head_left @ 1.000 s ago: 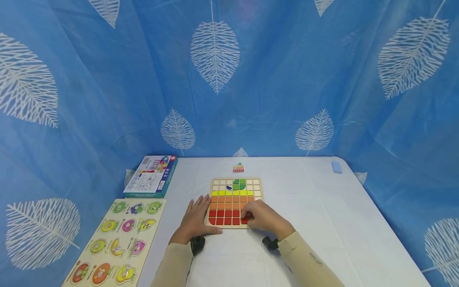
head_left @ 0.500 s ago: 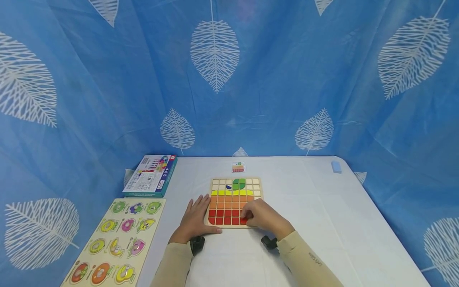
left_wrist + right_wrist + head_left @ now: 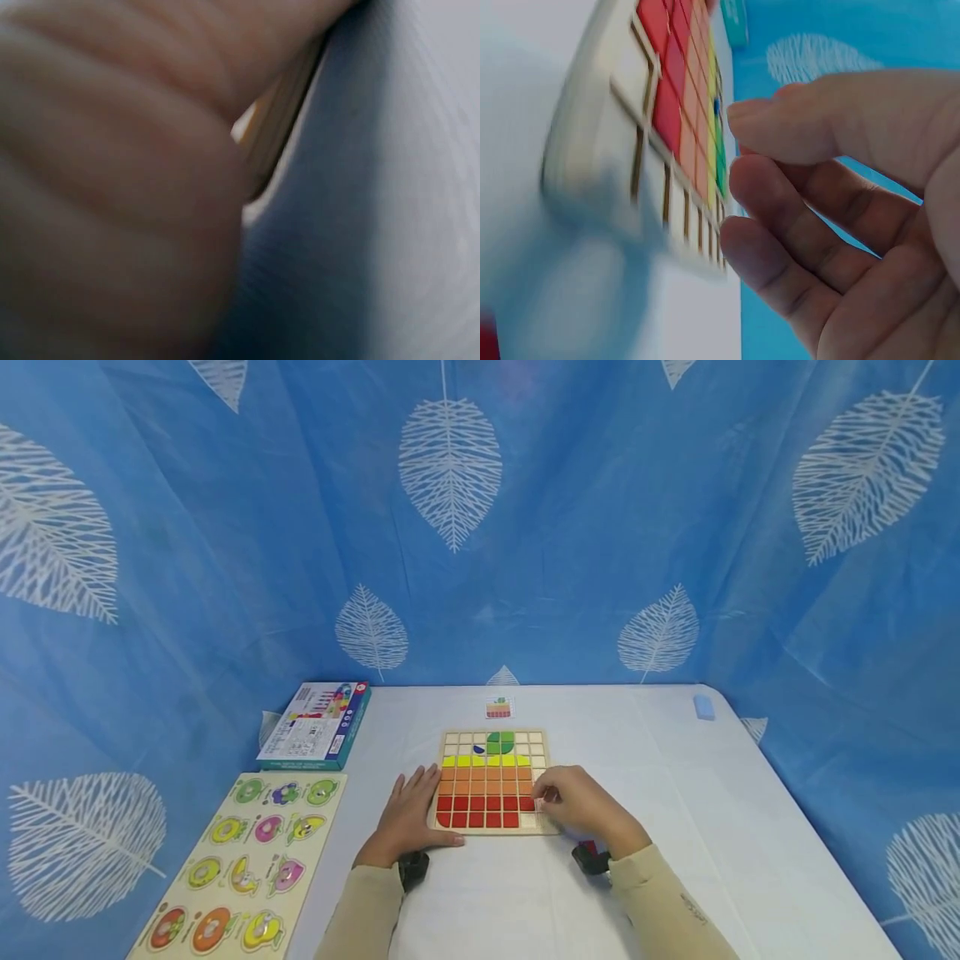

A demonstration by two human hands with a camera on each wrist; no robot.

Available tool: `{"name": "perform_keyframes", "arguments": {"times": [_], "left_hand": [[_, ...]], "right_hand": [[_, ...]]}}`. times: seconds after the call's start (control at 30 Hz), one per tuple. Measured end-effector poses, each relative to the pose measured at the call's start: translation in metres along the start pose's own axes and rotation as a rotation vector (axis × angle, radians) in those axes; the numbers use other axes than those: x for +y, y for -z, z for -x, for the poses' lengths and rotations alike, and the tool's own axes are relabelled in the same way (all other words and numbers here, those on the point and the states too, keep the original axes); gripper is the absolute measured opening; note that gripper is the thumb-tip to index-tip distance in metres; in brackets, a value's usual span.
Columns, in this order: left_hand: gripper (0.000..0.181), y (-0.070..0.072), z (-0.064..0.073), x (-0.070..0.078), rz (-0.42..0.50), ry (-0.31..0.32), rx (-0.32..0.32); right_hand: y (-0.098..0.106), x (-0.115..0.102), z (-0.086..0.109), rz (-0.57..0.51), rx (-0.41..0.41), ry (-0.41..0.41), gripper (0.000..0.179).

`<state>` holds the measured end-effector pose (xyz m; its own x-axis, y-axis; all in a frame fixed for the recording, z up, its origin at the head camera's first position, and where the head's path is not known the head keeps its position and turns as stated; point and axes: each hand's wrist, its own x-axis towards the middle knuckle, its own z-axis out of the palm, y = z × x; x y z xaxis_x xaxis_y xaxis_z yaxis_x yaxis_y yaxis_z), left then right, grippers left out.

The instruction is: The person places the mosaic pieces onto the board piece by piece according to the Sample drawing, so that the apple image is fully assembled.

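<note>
A square wooden grid board (image 3: 547,743) lies on the table, filled with red, orange, yellow and green tiles and one small blue piece. My left hand (image 3: 407,818) rests spread along the board's left edge, its thumb by the front edge. Over the board's right edge hovers my right hand (image 3: 581,802), fingers loosely bent, with no tile visible in them. A red tile (image 3: 511,819) sits flat in the front row; bare wood shows in the cell to its right. In the left wrist view, the palm covers most of the board.
A small picture card (image 3: 499,707) lies behind the board. At left are a boxed set (image 3: 315,727) and a fruit puzzle board (image 3: 243,860). A light blue block (image 3: 703,708) sits far right. Something red (image 3: 590,846) shows beside the right wrist.
The red tile under my right fingers now lies in its front-row cell. My right hand has let go and moved right, off the tile. The left hand has stayed put.
</note>
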<state>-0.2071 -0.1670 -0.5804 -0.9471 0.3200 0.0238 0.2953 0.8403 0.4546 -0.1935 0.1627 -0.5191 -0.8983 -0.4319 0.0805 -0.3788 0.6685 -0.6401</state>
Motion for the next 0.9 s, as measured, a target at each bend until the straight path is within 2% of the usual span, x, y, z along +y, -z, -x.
{"name": "perform_keyframes", "arguments": {"times": [0.13, 0.23, 0.4, 0.57, 0.9], "left_hand": [[0.133, 0.003, 0.0, 0.001, -0.008, 0.009, -0.01], [0.133, 0.003, 0.0, 0.001, -0.009, 0.016, -0.008], [0.134, 0.003, -0.001, 0.002, -0.011, 0.019, -0.007], [0.133, 0.002, -0.001, 0.002, -0.013, 0.017, -0.008], [0.133, 0.001, 0.0, 0.002, -0.015, 0.017, -0.005]], "right_hand": [[0.011, 0.011, 0.016, 0.037, 0.012, -0.133, 0.02], [0.015, 0.019, 0.031, 0.049, -0.003, -0.187, 0.019], [0.02, 0.028, 0.057, 0.047, -0.037, -0.141, 0.015], [0.016, 0.029, 0.073, 0.049, -0.038, -0.125, 0.025], [-0.007, 0.018, 0.076, 0.15, 0.094, -0.207, 0.028]]}}
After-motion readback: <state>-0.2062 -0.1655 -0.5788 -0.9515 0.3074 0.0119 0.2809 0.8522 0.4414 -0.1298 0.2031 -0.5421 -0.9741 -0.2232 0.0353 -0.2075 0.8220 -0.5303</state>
